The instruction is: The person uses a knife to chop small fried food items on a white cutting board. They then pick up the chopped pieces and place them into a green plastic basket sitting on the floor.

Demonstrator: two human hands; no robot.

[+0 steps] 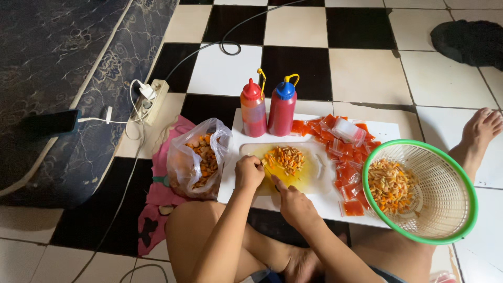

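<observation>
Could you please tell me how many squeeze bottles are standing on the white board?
2. The red-capped squeeze bottle stands at the board's far edge, the blue-capped squeeze bottle touching its right side. None seems hidden.

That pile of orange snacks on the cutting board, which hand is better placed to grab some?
Probably the left hand. It rests on the cutting board right beside the snack pile, nearly touching it. The right hand sits lower, at the board's near edge, farther from the pile.
</observation>
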